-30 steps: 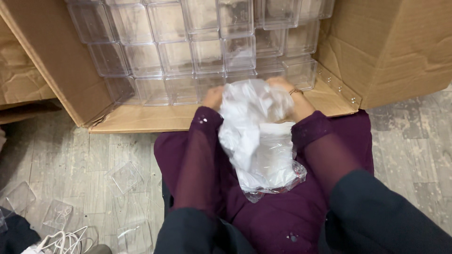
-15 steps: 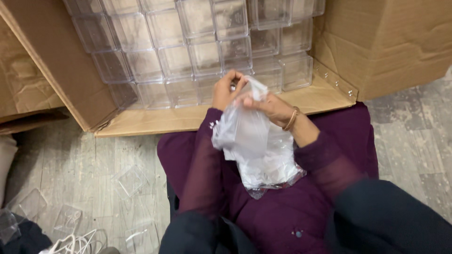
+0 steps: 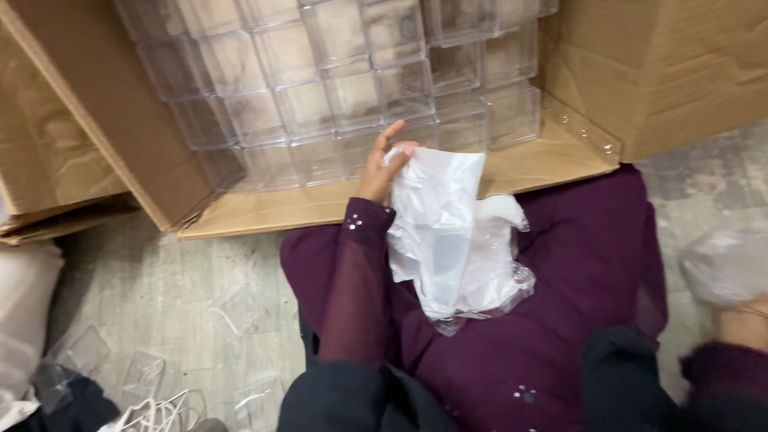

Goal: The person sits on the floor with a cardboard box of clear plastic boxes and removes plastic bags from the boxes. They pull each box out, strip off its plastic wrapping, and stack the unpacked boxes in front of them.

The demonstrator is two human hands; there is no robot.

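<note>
L hand (image 3: 382, 166) pinches top edge of white plastic bag (image 3: 438, 228) over lap, near clear boxes (image 3: 352, 88) in cardboard carton (image 3: 664, 72); R hand (image 3: 742, 324) blurred, well apart, grip indeterminate.

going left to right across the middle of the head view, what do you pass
cardboard flap → left hand → white plastic bag → purple garment → right hand, blurred

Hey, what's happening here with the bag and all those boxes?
A seated person in purple clothing holds up a thin white plastic bag with the left hand, above their lap. The right hand is out at the right edge, blurred, beside another pale bag. Clear plastic boxes sit stacked in an open cardboard carton ahead.
</note>
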